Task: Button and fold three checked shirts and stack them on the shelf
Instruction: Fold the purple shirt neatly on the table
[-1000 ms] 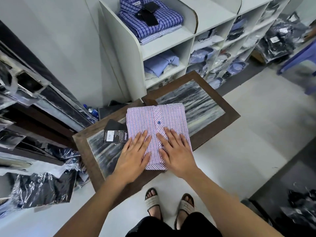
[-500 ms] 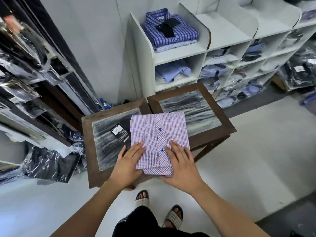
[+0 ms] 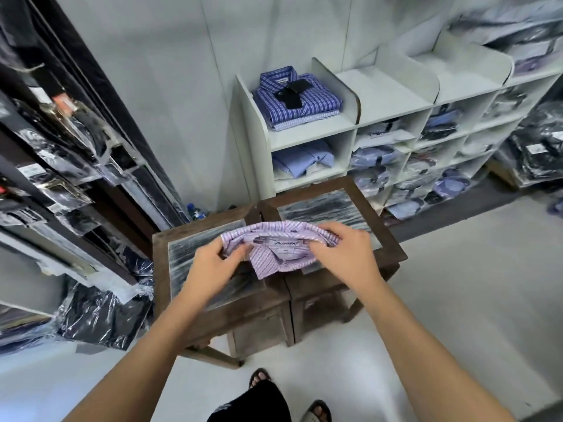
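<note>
Head view: folded pink checked shirt (image 3: 275, 254) held up above the two wooden tables (image 3: 393, 248), collar end toward camera, label visible inside collar. L hand (image 3: 213, 263) clamped on shirt's left edge; R hand (image 3: 344, 251) clamped on its right edge — both gripping fabric. White shelf (image 3: 307, 138) behind tables, near wall; top-left compartment holds blue checked shirts (image 3: 297, 100), stacked, black tag on top. Lower compartments: bagged shirts. Bagged dark garments (image 3: 100, 312) at left, on floor and racks.

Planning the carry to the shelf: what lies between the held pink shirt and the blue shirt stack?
Head view: only the far table edge and the shelf's white side panel.
</note>
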